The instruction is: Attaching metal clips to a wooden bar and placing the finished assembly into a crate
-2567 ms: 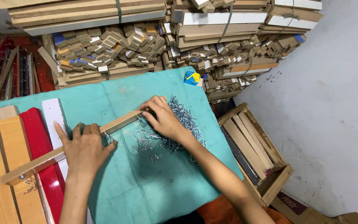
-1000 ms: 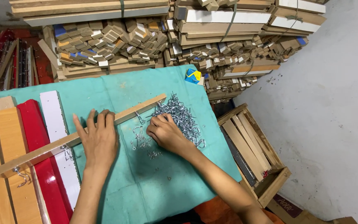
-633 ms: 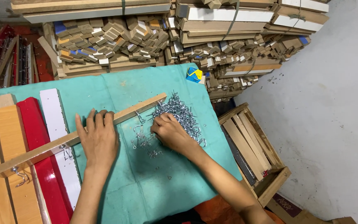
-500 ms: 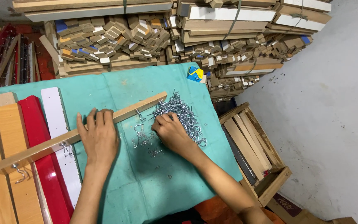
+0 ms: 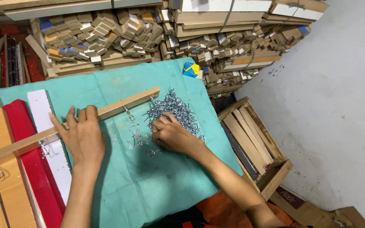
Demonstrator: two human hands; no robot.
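Since a moment ago the right hand [image 5: 172, 136] has been edging a little further into the heap, while the left hand [image 5: 82, 135] is staying put on the stick. That left hand is lying palm down across a long wooden slat [image 5: 70, 123], its fingers [image 5: 81, 115] spread flat and pressing over the top edge rather than curling around it, so it is pinning the slat and not gripping it. The slat is running slantwise under those fingers, rising past their tips toward the far right and dropping away past the wrist to the near left; small metal hooks [image 5: 128, 113] are hanging from its lower edge, one just beyond the fingertips and others back behind the wrist. The right hand is resting knuckles up on the near edge of a pile of loose metal hooks [image 5: 175, 110], its fingers bunched and curled down into them; whether they are pinching one I cannot tell. The pile is spreading out beyond and to the right of those fingertips, with a few strays lying between the two hands. Everything is sitting on a teal cloth [image 5: 119, 185]. Left of the left hand, a white board [image 5: 43, 114] and a red board [image 5: 22, 139] are lying side by side, and beyond both sets of fingertips stacked wood offcuts [image 5: 106, 33] are piling up.
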